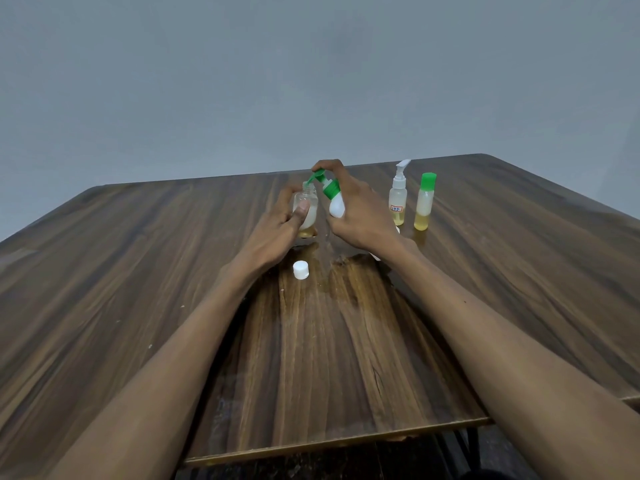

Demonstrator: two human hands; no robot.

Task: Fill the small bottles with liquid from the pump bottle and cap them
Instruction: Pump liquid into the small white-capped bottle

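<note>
Lighting: dim, even, cool. Glare: a pale sheen on the wooden bench [346,323], brightest along its middle between the forearms. Shadows: soft, dark under the near edge. Focus: fairly sharp at centre, softer toward the borders. Distortion: wide-angle stretch; bench edges splay outward; grey wall [311,81] faintly mottled.

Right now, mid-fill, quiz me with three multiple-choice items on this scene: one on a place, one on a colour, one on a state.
1. Where does the loose white cap lie?
A. on the table, nearer the camera than the left hand
B. on the held open bottle
C. beside the green-capped bottle

2. What colour is the head of the pump bottle that the right hand grips?
A. white
B. green
C. blue

3. What is the state of the open bottle?
A. capped
B. lying down
C. uncapped, nozzle at its mouth

Answers: 1 A, the cap sits alone near the left wrist; 2 B, its head and collar are green; 3 C, its neck is bare.
</note>
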